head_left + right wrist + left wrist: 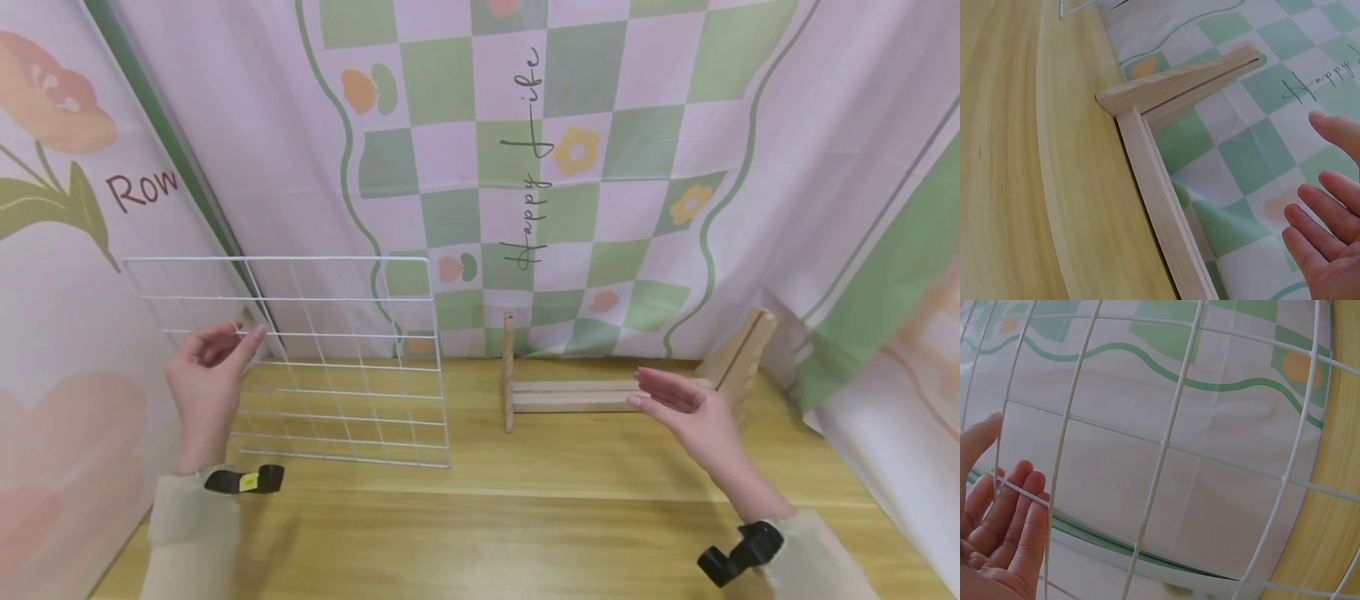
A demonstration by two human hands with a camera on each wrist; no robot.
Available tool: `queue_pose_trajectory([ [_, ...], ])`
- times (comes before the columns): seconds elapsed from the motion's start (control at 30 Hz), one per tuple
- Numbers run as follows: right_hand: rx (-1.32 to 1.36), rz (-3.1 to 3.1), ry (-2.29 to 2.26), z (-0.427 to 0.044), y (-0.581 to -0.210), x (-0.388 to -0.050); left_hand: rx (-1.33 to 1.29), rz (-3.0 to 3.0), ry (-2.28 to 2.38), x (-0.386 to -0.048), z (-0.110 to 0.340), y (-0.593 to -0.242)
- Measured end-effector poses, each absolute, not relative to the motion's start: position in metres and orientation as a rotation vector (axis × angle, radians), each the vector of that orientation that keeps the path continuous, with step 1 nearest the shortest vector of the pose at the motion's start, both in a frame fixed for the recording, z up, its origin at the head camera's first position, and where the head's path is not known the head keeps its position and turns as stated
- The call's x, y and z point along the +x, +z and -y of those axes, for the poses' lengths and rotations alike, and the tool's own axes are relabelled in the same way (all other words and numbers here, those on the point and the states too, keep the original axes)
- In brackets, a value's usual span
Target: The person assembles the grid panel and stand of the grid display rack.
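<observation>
In the head view, two pale sleeves (817,558) reach in from the bottom edge, each with a black wrist camera (247,480) near its cuff. The left hand (210,367) is raised at the left side of a white wire grid (341,335), its bent fingers and thumb holding it tilted over the wooden table (487,525); the hand hides part of the grid's left edge. The right hand (690,417) grips nothing, its thumb apart from gently bent fingers, and covers the joint where the crossbar of a wooden stand (573,402) meets the right upright.

In the left wrist view, thin, smooth wires form squares; one crosses over the curved fingers, and the thumb tip lies at another. The palm is cut off at the lower left.

In the right wrist view, slightly spread fingers enter from the right edge, most of the palm out of frame. The stand's pale bar is grooved, its upright grained and slotted, before a green-and-white checked curtain (1260,156). Only a corner of the grid shows, at the top.
</observation>
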State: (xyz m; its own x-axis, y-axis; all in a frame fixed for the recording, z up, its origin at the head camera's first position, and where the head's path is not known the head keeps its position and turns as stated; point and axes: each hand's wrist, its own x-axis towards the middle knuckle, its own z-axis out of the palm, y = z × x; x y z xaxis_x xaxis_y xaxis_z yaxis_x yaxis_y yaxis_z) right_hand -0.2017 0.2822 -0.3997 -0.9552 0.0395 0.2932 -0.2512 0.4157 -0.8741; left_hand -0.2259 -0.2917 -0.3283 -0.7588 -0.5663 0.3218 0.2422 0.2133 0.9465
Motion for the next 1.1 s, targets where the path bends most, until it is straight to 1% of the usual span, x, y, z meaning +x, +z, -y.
queue_pose_trajectory([
  [0.17,0.146,2.397,1.527,-0.291,-0.399,-0.2,0.3,1.863,-1.597,-0.226,0.291,-0.329],
  [0.4,0.13,2.292,1.614,-0.305,-0.394,-0.201,0.301,1.849,-1.631,-0.226,0.292,-0.33],
  [0.77,-0.029,2.149,1.762,-0.328,-0.375,-0.199,0.301,1.874,-1.572,-0.227,0.291,-0.33],
  [1.1,-0.112,2.035,1.86,-0.348,-0.374,-0.199,0.289,1.831,-1.64,-0.225,0.291,-0.328],
])
